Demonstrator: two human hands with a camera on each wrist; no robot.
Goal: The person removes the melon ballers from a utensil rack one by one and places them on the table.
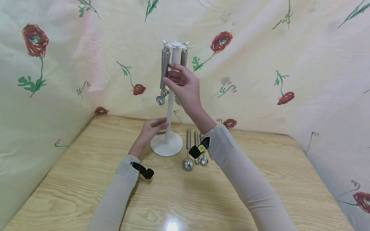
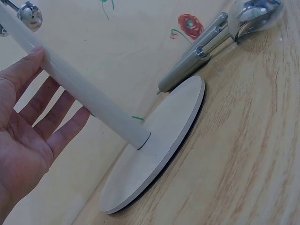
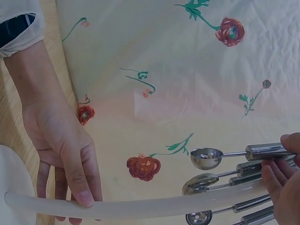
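A white stand (image 1: 169, 103) with a round base and a hooked top stands upright on the table. My left hand (image 1: 151, 129) holds its pole low down, thumb on one side and fingers behind, as the left wrist view shows. Higher up, several metal scoops with round bowls and steel handles hang from the hooks. My right hand (image 1: 185, 87) pinches the handle of one hanging scoop (image 3: 262, 152) between thumb and fingers. That scoop's bowl (image 3: 206, 158) hangs free beside the others. Where its handle meets the hook is too small to tell.
Several more metal scoops (image 1: 187, 164) lie on the wooden table (image 1: 166, 200), right of the stand's base (image 1: 173, 148); my right forearm partly covers them. A flowered cloth (image 1: 256, 63) surrounds the table at the back and sides.
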